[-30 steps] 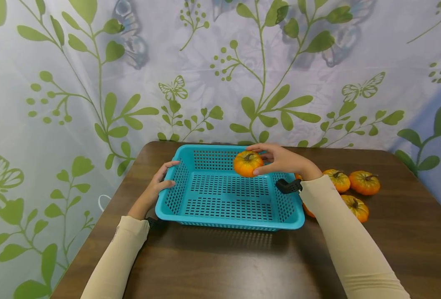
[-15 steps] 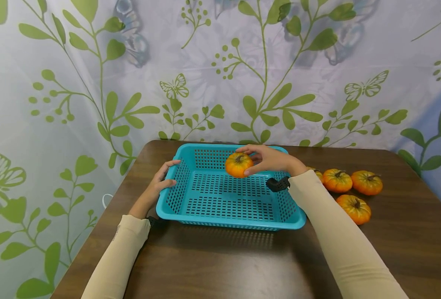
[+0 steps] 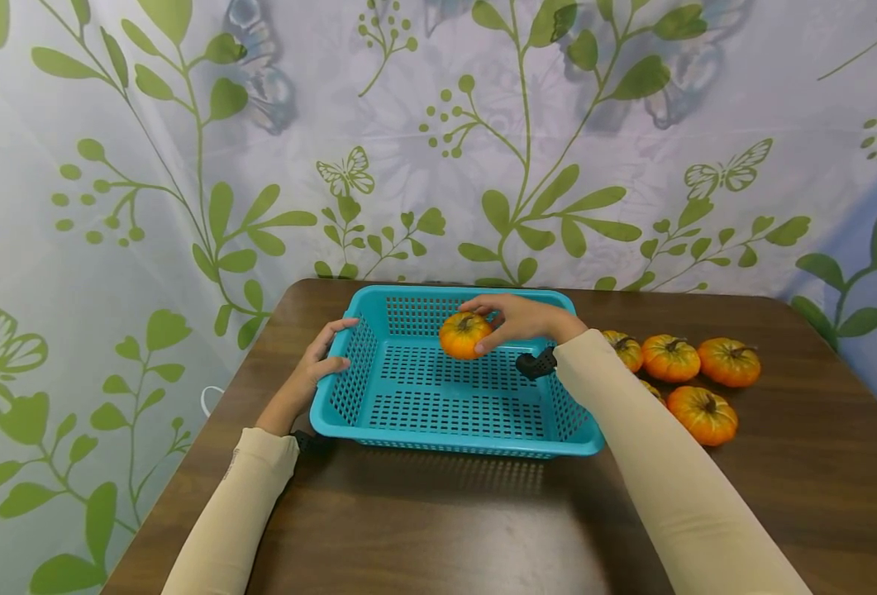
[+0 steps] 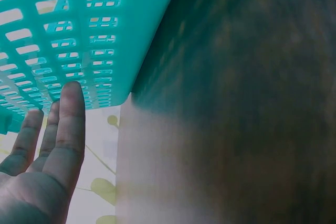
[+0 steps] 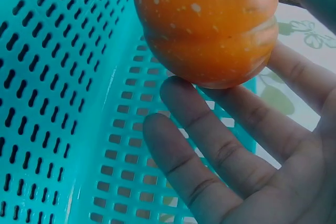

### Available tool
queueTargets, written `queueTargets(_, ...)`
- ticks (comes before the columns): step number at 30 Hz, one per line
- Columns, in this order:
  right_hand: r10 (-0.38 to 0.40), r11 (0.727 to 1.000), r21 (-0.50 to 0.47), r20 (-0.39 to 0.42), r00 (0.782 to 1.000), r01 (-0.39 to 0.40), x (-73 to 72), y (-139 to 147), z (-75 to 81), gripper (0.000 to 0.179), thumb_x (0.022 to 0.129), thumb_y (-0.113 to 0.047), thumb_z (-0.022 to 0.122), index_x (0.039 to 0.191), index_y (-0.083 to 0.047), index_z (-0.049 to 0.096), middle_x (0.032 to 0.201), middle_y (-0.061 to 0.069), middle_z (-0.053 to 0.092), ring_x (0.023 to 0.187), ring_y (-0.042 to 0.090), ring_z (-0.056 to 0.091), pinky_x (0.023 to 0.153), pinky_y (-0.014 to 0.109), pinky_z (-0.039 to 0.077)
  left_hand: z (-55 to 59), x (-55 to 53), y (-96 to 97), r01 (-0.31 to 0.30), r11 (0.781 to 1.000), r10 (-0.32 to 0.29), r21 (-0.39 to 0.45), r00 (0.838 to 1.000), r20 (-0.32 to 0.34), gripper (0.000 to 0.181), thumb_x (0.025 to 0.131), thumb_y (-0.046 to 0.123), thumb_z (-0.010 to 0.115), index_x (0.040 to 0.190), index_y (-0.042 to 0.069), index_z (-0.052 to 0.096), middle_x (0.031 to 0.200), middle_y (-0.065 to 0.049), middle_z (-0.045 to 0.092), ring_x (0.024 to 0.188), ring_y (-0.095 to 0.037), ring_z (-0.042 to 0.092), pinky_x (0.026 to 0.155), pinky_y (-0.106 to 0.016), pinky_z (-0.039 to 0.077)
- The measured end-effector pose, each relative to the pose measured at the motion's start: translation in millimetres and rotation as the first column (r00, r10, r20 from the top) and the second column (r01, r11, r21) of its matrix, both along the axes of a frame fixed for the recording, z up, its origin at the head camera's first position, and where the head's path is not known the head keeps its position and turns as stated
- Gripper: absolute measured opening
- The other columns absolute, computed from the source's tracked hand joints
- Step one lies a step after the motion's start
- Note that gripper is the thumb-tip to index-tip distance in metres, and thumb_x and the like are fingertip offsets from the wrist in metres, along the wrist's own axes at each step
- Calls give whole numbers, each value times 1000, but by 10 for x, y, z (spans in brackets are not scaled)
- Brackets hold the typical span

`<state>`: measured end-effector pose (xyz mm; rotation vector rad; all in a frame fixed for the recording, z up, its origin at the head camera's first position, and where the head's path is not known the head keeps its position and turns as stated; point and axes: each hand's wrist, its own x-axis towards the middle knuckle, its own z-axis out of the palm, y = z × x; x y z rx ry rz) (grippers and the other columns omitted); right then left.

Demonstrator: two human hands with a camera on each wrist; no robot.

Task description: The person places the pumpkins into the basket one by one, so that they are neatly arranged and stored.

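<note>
My right hand (image 3: pixel 516 321) holds a small orange pumpkin (image 3: pixel 462 335) above the inside of a turquoise plastic basket (image 3: pixel 453 445). In the right wrist view the thumb and fingers grip the pumpkin (image 5: pixel 210 30), while two other fingers extend beneath it. My left hand (image 3: pixel 310 368) holds the basket's left rim, its thumb over the edge. Several fingers (image 4: pixel 71 135) lie against or close to the perforated outer wall (image 4: pixel 107 40) in the left wrist view. Below the held pumpkin, the basket floor shows bare slots.
Several more pumpkins (image 3: pixel 671 358) sit on the brown wooden table (image 3: pixel 438 529) to the right of the basket, some partly covered by the right sleeve (image 3: pixel 654 438). Behind the table hangs a leaf-patterned cloth (image 3: pixel 408 149). Black camera mounts are on both wrists.
My right hand has carried the pumpkin leftward and slightly lower over the basket. More of the pumpkins on the right have come into sight. The left hand has kept its place.
</note>
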<state>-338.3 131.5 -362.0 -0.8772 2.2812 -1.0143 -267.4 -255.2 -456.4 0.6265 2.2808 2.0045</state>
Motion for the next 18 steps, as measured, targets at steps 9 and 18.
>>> queueTargets(9, 6, 997, 75, 9, 1000, -6, -78, -118, -26, 74, 96, -14, 80, 161, 0, 46, 161, 28, 44, 142, 47, 50, 112, 53, 49, 11, -8, 20, 4, 1000, -4, 16, 1000, -2, 65, 95, 9, 51, 158, 1, 37, 154, -34, 38, 124, -39, 54, 91, -33, 58)
queueTargets(18, -19, 992, 128, 3, 1000, 18, -109, -272, -138, 76, 96, -16, 82, 162, -3, 46, 164, 27, 41, 148, 44, 43, 114, 55, 46, 16, 7, 14, 0, 1000, -1, 25, 1000, 8, 60, 96, 8, 50, 155, 19, 47, 156, -33, 37, 126, -43, 52, 91, -33, 57)
